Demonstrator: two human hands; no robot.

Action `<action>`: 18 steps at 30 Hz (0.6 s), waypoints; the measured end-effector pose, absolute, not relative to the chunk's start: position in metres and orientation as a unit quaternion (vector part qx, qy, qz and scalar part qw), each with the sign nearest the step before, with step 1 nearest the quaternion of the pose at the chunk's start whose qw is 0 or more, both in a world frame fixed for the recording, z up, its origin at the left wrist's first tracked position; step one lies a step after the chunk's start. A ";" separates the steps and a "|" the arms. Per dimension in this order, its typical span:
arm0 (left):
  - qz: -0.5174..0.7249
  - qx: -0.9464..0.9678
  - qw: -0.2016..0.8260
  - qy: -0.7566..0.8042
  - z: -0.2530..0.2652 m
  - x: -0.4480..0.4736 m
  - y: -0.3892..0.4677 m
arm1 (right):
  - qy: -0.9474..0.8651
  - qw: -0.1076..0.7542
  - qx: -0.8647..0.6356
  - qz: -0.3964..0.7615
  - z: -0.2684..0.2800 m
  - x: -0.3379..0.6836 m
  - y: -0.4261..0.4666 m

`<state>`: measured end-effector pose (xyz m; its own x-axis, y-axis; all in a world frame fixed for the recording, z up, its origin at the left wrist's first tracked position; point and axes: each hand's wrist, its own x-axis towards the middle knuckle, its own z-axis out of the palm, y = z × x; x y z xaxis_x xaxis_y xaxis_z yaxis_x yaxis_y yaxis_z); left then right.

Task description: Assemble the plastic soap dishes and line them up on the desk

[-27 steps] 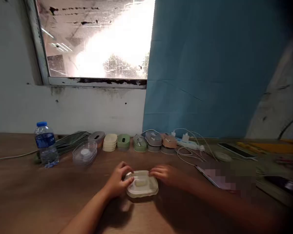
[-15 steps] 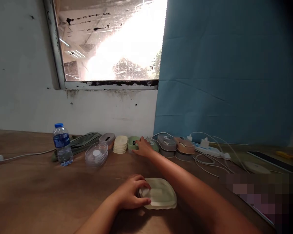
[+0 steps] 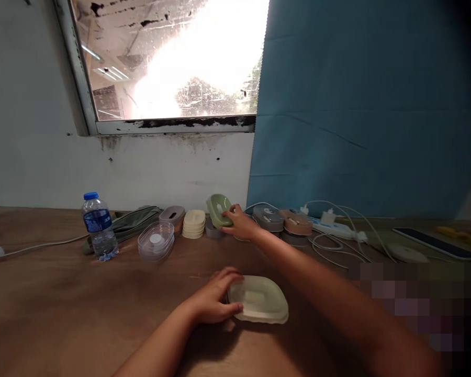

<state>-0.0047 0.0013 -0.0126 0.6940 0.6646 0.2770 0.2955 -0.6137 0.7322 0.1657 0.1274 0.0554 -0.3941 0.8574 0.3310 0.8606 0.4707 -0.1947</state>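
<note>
Near the front of the table, my left hand grips the left side of a pale cream, oval plastic dish, thumb in front and fingers over the far edge. Farther back, my right hand pinches the right rim of a green plastic bowl. The bowl tilts, its hollow side facing me, above a grey container. A stack of small cream containers stands just left of it. Behind my right hand, the things in the row are partly hidden.
Clear plastic containers, a water bottle and a grey-green cloth bag stand to the left. A mauve box is behind. Rightward are a grey box, a brown box, a power strip with cables and a phone.
My right hand has lifted the green bowl off the grey container and tilted it up. My left hand keeps its hold on the cream dish, which is tipped slightly more. The view has shifted a little.
</note>
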 end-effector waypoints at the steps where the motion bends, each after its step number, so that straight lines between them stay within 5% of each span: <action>1: 0.314 0.833 0.349 0.294 -0.015 -0.004 0.003 | -0.843 0.201 -0.499 0.003 0.058 0.177 0.114; 8: 0.537 0.624 0.455 0.339 -0.030 -0.005 0.026 | -0.908 0.177 -0.373 0.075 0.058 0.243 0.008; 13: 0.393 0.682 0.558 0.262 -0.026 -0.009 0.018 | -0.898 0.199 -0.378 0.105 0.031 0.253 -0.030; 18: 0.315 0.760 0.512 0.247 -0.021 -0.009 0.005 | -0.861 0.230 -0.436 0.121 0.009 0.250 -0.040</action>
